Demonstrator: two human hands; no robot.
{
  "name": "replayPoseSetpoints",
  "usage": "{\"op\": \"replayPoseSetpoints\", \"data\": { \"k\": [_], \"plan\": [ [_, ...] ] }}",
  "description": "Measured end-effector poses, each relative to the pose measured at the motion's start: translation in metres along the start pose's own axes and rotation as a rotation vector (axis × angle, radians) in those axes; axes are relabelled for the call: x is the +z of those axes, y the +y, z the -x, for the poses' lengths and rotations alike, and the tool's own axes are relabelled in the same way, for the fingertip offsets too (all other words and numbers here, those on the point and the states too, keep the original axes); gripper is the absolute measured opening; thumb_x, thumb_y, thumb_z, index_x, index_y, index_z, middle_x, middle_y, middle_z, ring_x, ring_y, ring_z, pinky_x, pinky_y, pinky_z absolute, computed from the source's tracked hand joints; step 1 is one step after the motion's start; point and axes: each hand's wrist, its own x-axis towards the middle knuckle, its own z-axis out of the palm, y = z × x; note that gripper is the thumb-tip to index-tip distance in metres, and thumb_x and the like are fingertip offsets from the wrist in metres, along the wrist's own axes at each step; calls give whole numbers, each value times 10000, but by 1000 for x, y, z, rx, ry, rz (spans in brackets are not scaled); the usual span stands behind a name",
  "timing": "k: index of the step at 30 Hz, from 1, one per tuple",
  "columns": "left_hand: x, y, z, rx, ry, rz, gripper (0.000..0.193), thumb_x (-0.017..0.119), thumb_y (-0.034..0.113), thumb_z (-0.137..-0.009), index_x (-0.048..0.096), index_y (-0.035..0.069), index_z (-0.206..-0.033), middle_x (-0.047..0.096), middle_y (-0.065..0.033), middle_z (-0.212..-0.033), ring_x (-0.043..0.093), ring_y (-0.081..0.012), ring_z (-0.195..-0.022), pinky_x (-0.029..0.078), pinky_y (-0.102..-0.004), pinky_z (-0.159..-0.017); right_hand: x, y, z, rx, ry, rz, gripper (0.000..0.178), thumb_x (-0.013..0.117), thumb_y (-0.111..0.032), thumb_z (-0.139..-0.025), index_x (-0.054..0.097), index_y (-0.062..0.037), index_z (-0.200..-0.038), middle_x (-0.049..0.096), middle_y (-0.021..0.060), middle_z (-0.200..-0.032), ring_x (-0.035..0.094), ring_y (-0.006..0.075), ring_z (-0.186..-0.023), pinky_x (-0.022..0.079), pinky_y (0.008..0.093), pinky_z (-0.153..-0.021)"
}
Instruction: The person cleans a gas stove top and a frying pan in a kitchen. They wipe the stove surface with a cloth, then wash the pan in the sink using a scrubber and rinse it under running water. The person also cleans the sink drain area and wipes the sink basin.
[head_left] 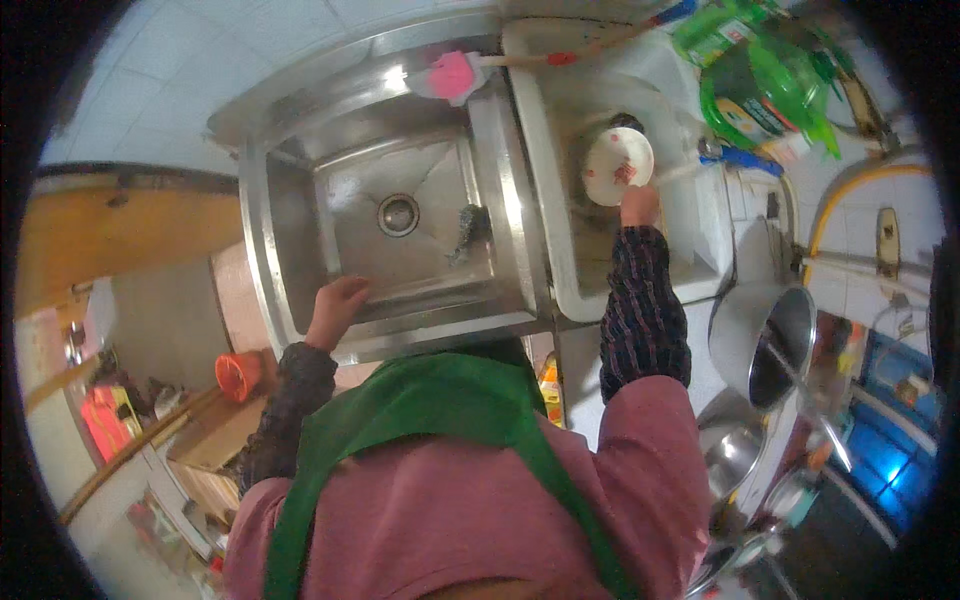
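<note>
Over the white sink basin (548, 215) on the right, my right hand (640, 206) grips the near edge of a small white dish (608, 172) with red markings. The dish is tilted; whether it is a plate or a bowl I cannot tell. Just beyond it lies a dark, rough clump (627, 122). A tap with a blue part (742, 158) reaches in from the right, close to the dish. My left hand (338, 305) hovers at the near left of the stainless steel sink (350, 250), holding nothing, its fingers loosely stretched. A dark, wet scrap (468, 232) rests inside that sink near its right wall.
A pink and white cloth or sponge (453, 77) sits on the far rim beside a long stick (590, 52). Green bottles and packets (755, 90) crowd the far right corner. Metal pots (782, 345) stand at the right, and an orange bucket (238, 376) at the left.
</note>
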Motion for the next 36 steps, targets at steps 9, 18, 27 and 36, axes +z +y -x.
{"op": "replayPoseSetpoints", "data": {
  "k": [9,18,27,36],
  "plan": [
    [-18,-16,18,-285,85,471,265,606,208,-924,621,-22,-1055,654,-70,-935,615,-149,-822,518,-292,-748,84,69,-16,-12,-374,-426,193,580,-192,-830,657,-18,-865,633,120,-755,595,263,-672,477,404,-617],
    [45,17,-83,-380,-344,1728,271,503,300,-973,563,50,-887,610,-104,-865,600,-282,-894,451,-465,-942,-71,-7,24,350,-333,-946,249,597,-139,-811,606,78,-932,628,127,-776,559,202,-573,432,331,-504],
    [91,127,-150,-368,-455,1607,376,429,223,-984,414,-67,-1223,438,-218,-1294,434,-362,-1232,416,-572,-982,-168,-146,92,62,-522,-1017,241,589,-77,-803,592,85,-981,640,140,-838,547,150,-550,374,261,-440],
    [71,119,-176,377,71,-421,321,589,384,-859,692,83,-813,663,-176,-803,646,-332,-807,522,-415,-728,-133,-215,140,-808,-67,-539,271,571,-178,-881,648,74,-939,672,216,-793,667,319,-712,507,385,-637]
  ]
}}
